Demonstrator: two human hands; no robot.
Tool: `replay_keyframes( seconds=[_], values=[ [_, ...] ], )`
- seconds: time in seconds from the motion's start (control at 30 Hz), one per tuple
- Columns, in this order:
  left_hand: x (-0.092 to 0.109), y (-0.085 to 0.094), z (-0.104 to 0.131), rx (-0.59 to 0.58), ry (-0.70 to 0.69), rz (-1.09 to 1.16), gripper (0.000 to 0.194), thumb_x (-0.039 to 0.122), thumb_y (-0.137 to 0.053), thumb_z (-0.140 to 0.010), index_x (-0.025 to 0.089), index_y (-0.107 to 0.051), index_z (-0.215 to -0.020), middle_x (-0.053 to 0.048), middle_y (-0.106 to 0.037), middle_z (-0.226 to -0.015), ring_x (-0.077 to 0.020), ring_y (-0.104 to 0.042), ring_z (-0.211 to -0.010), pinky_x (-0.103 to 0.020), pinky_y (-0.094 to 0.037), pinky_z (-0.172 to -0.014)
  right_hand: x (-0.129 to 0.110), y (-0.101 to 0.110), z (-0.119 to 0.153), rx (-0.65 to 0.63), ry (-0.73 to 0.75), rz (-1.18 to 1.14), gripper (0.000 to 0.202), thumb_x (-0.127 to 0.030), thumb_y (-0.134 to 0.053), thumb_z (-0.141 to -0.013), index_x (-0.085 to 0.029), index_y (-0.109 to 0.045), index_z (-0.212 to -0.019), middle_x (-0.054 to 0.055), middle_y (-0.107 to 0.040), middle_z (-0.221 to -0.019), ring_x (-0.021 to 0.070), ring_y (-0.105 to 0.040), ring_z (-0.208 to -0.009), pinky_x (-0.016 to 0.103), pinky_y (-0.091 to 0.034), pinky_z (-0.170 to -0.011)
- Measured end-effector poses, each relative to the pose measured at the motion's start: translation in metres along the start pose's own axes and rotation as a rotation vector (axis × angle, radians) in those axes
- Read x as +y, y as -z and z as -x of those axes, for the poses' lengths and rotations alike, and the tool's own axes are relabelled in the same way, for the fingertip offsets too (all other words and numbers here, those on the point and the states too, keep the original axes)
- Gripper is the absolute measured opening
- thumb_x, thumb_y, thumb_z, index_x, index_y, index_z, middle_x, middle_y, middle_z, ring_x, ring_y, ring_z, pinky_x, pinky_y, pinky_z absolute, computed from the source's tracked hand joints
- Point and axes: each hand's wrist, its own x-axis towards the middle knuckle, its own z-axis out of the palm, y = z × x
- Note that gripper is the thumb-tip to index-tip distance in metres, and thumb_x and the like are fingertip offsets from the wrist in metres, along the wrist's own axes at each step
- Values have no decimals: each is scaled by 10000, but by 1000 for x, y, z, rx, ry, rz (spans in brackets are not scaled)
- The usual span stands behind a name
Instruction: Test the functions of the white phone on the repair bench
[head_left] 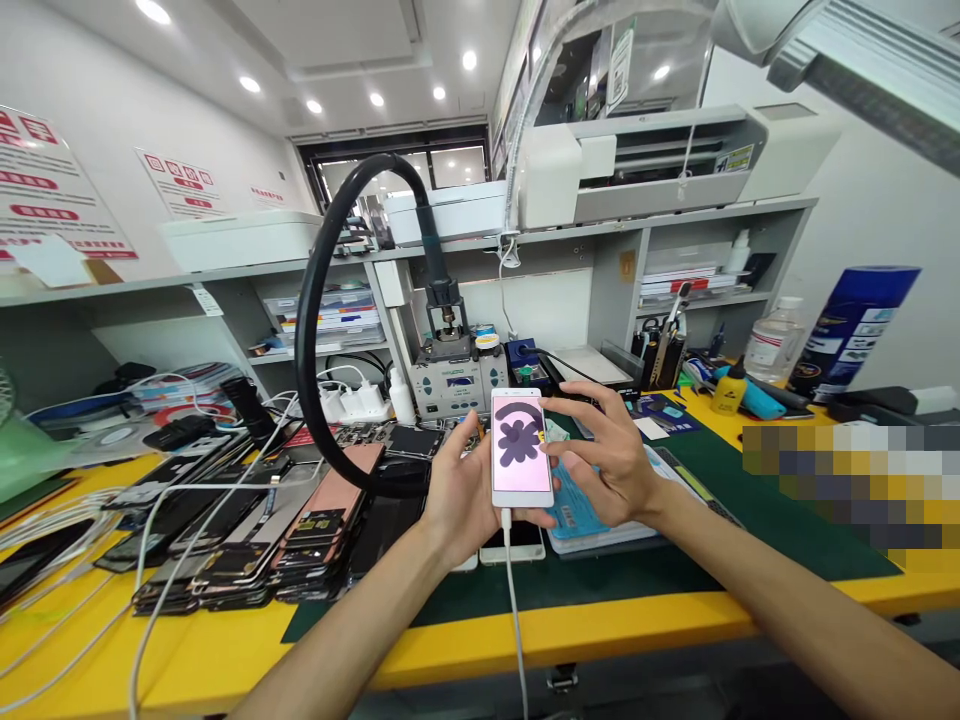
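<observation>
Left hand [459,490] is grasping a white, slim rectangular smartphone [520,474] from beneath, palm behind it, fingertips showing past its lower right edge. Pale pink screen is glowing, with a dark flower-like shape on it. Right hand [611,455] is hovering just right of the phone, fingers loosely spread, gripping nothing visible; one fingertip is touching the screen or sitting right over it, cannot tell which.

Hazards:
- Thin white cable [514,600] is hanging from the phone's lower end, between the forearms and over the front of the yellow counter [465,640]. A forearm or knee catching it could be tugging the plug sideways, straining the port or pulling the phone off the palm.
- Left hold is looking light; a firm press by the right fingers could be tipping the phone. Below the left hand a white-edged flat device [532,548] is lying on the dark green mat [465,592]: a drop could be cracking both.
- Stacks of dark thin phone panels [311,550] are standing left of the left hand; a wide elbow swing could be toppling them.
</observation>
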Motion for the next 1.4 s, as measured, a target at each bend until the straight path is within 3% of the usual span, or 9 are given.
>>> replay_keyframes(
  seconds=[0.57, 0.77, 1.03, 1.4],
  values=[
    [1, 2, -2, 4, -12, 46, 610, 585, -435, -953, 231, -425, -1449, -128, -653, -1123, -263, -680, -874, -410, -557, -747, -20, -9, 0, -84, 76, -113, 277, -152, -525, -741, -184, -728, -926, 131, -625, -1274, 381, -495, -1229, 612, -436, -944],
    [0, -1, -1, 73, -19, 12, 624, 595, -454, -940, 199, -477, -1421, -124, -661, -1064, -257, -675, -861, -368, -534, -744, -24, -15, 4, -147, 47, -148, 308, -186, -541, -763, -183, -725, -1010, 141, -566, -1340, 389, -433, -1305, 604, -407, -1001],
    [-2, -6, 0, 43, -15, -5, 614, 595, -439, -947, 183, -525, -1394, -121, -665, -1047, -256, -674, -887, -345, -514, -768, -28, -18, 3, -231, 6, -84, 344, -232, -533, -816, -195, -722, -1101, 131, -473, -1439, 394, -363, -1363, 633, -316, -1084],
    [-6, -2, -1, -52, 63, 2, 577, 582, -408, -961, 239, -464, -1422, -119, -675, -1082, -291, -691, -886, -454, -544, -770, -22, -12, -3, -225, -59, 36, 400, -243, -478, -876, -233, -685, -1219, 103, -410, -1504, 392, -313, -1401, 655, -258, -1118]
  ],
)
